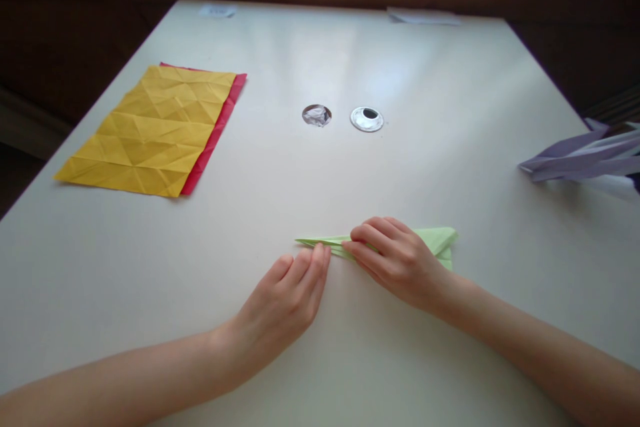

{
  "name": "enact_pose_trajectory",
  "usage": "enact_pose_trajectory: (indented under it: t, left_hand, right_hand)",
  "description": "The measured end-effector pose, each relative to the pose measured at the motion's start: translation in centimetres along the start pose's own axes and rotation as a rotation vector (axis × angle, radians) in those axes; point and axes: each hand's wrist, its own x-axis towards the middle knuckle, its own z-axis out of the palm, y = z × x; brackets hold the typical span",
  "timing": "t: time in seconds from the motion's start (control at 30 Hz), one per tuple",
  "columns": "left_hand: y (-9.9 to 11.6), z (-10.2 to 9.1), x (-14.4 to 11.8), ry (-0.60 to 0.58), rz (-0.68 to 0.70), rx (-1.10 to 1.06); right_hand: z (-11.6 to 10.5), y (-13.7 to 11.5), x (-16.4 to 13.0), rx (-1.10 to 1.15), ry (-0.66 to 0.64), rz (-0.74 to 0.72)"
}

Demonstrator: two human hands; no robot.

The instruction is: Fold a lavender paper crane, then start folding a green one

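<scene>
A light green folded paper (437, 239) lies on the white table, with a narrow pointed end to the left and a wider end to the right. My left hand (295, 290) has its fingers pressed together at the lower edge of the paper, near the point. Over the middle of the paper, my right hand (400, 257) is closed, its fingertips on the folded layers. Both hands cover parts of the folds, and the right hand hides the paper's middle.
Creased yellow paper (150, 127) overlaps a red sheet (215, 137) at the left. Beyond my hands, the table (280, 173) has two round holes, one stuffed with crumpled material (317, 116), the other with a silvery cover (363, 121). Purple and white folded paper (585, 157) stands at the right edge.
</scene>
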Motion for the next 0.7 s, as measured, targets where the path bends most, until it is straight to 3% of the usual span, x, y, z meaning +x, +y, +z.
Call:
enact_pose_trajectory:
  t: [0.7]
  left_hand:
    - [-0.06,0.17,-0.02,-0.013,0.004,-0.024]
  right_hand:
    - [-0.08,-0.08,-0.04,-0.022,-0.025,0.011]
